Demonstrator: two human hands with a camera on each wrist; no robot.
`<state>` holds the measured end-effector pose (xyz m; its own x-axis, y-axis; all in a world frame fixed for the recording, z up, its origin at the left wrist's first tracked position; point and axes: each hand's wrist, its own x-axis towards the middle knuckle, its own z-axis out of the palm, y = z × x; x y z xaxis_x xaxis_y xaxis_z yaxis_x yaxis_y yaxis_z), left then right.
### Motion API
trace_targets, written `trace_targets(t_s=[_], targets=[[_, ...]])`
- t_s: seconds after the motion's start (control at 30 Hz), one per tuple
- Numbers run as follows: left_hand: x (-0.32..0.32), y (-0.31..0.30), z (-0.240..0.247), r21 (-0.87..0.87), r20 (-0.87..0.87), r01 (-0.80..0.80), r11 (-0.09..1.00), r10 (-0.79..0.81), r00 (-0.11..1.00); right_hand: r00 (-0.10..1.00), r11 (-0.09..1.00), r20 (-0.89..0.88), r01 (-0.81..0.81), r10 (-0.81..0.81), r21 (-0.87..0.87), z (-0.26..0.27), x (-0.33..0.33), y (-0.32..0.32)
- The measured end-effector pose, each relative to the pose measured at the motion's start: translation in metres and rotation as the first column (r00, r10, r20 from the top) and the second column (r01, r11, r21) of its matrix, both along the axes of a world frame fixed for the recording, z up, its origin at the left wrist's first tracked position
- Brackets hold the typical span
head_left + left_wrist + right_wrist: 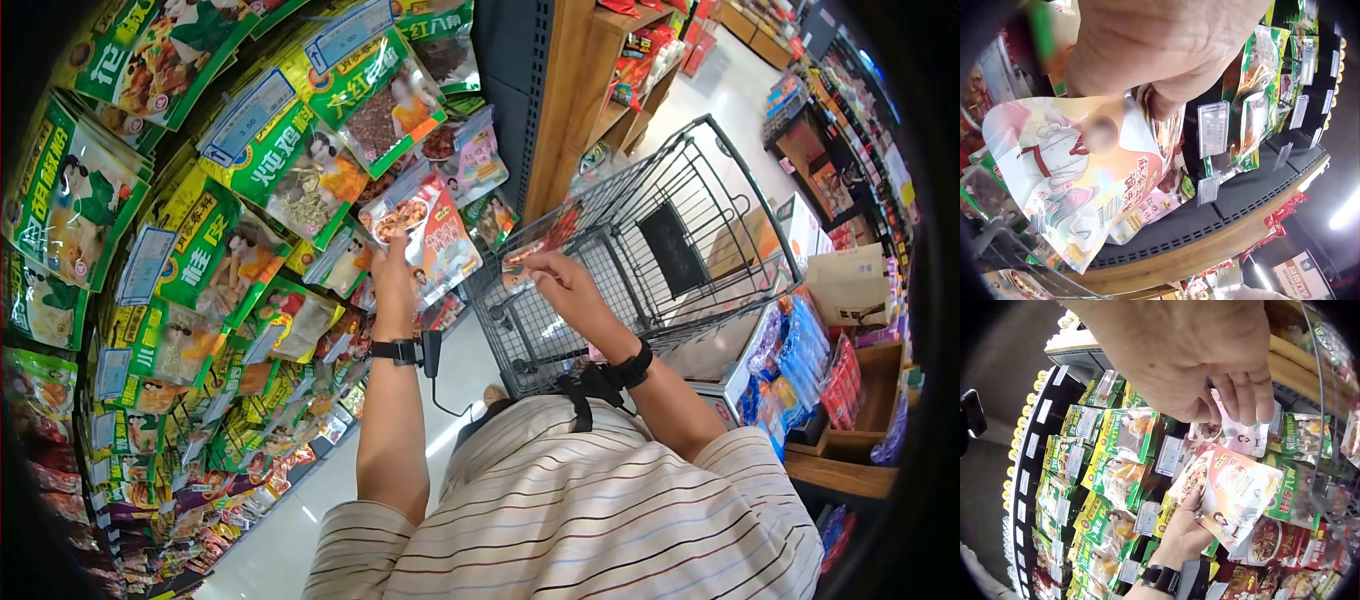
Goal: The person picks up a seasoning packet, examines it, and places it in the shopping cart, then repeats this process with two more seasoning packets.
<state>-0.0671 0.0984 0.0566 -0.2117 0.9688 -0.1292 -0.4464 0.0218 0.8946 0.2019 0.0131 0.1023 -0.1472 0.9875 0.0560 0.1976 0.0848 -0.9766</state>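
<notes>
My left hand (394, 280) grips a pouch of seasoning (445, 245) by its edge, in front of the hanging shelf packets. The pouch is white and orange-pink, with a food picture and a printed cook figure (1054, 153). In the right wrist view the left thumb lies across the pouch (1244, 494). My right hand (572, 290) hovers over the near side of the shopping cart (650, 330), its fingers loosely bent. Nothing shows in that hand (1204, 356) in the right wrist view. A pink pouch (1244, 434) hangs on the rack behind its fingertips.
Green and yellow spice packets (300, 180) hang in rows on the left, with price tags (250, 115) in front. A wooden shelf end (560, 110) stands beyond the rack. Right of the cart are boxes and blue bagged goods (800, 350).
</notes>
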Motion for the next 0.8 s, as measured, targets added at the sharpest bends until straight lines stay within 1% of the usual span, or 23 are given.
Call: trace_targets(t_s=[0.07, 0.1, 0.2, 0.27, 0.33, 0.4, 0.5, 0.6, 0.7, 0.8], targets=[[-0.001, 0.007, 0.008, 0.058, -0.058, 0.006, 0.998, -0.003, 0.998, 1.0, 0.999, 0.018, -0.003, 0.003, -0.037, 0.004, 0.0, -0.001], [-0.001, 0.01, 0.008, 0.063, -0.046, 0.012, 0.998, -0.009, 0.999, 1.0, 0.998, 0.026, -0.002, 0.004, -0.056, 0.004, -0.001, -0.002], [-0.001, 0.018, 0.01, 0.082, -0.01, 0.031, 0.996, -0.031, 0.999, 1.0, 1.0, -0.014, 0.02, -0.02, 0.004, -0.006, -0.002, -0.002], [-0.002, 0.019, 0.015, 0.004, -0.006, 0.017, 1.0, -0.017, 1.0, 1.0, 1.0, -0.002, 0.02, -0.02, -0.017, -0.005, -0.002, -0.002], [-0.002, 0.02, 0.017, -0.025, -0.018, -0.006, 1.0, 0.005, 1.0, 1.0, 0.999, -0.004, 0.021, -0.021, -0.028, -0.005, -0.003, -0.002], [0.0, 0.022, 0.017, -0.005, -0.045, -0.038, 0.999, 0.037, 0.998, 0.999, 0.999, -0.021, 0.023, -0.024, -0.03, -0.007, -0.004, -0.001], [0.002, 0.025, 0.016, 0.034, 0.007, -0.033, 0.999, 0.033, 0.999, 1.0, 0.999, -0.003, 0.01, -0.01, -0.041, -0.009, -0.003, 0.001], [-0.003, 0.027, 0.011, 0.022, -0.025, -0.032, 0.999, 0.032, 0.999, 0.999, 0.998, 0.016, -0.041, 0.042, -0.057, -0.008, -0.002, 0.002], [-0.006, 0.03, 0.01, -0.034, -0.046, -0.048, 0.998, 0.046, 0.998, 1.0, 1.0, 0.006, -0.014, 0.014, -0.016, -0.012, -0.003, 0.002], [-0.003, 0.03, 0.014, -0.005, -0.114, -0.087, 0.996, 0.086, 0.99, 1.0, 1.0, -0.003, -0.004, 0.004, -0.025, -0.011, -0.003, 0.001]])
